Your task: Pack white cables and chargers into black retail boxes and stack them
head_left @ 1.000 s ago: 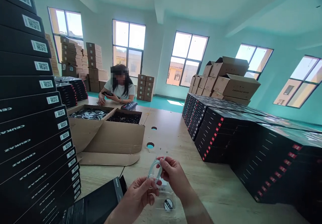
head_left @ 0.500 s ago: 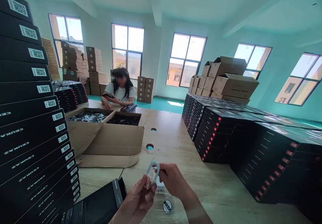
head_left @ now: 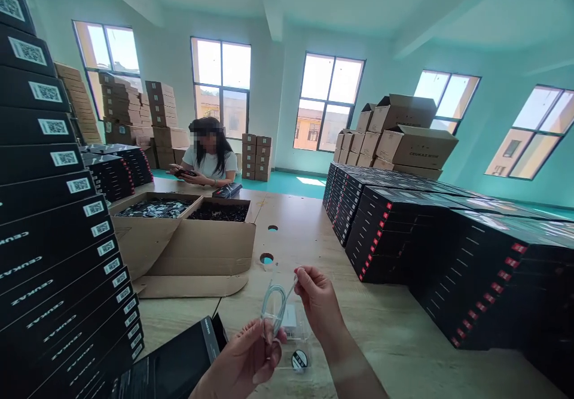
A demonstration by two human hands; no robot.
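A pale looped cable [head_left: 274, 296] is pinched at its lower end by my left hand [head_left: 251, 351], thumb and fingers closed round it. Up and to the right, my right hand [head_left: 317, 297] pinches one end of the same cable between thumb and fingertips, drawn away from the loop. Another thin end sticks up above the coil. Beneath my hands a clear plastic tray [head_left: 307, 333] lies on the table, holding a white block-shaped item [head_left: 290, 320] and a round black-and-white disc [head_left: 299, 360]. My left hand partly covers the tray.
Tall black boxes [head_left: 58, 267] rise at the left, with an open black box [head_left: 179, 357] near them. An opened carton [head_left: 219, 246] with small black parts stands beyond. More black boxes [head_left: 394, 231] fill the right. A co-worker [head_left: 210, 154] sits across the wooden table [head_left: 305, 225].
My right hand has moved up and to the right, pulling a cable end out from the loop. The view has shifted slightly. The co-worker's hands have come together higher.
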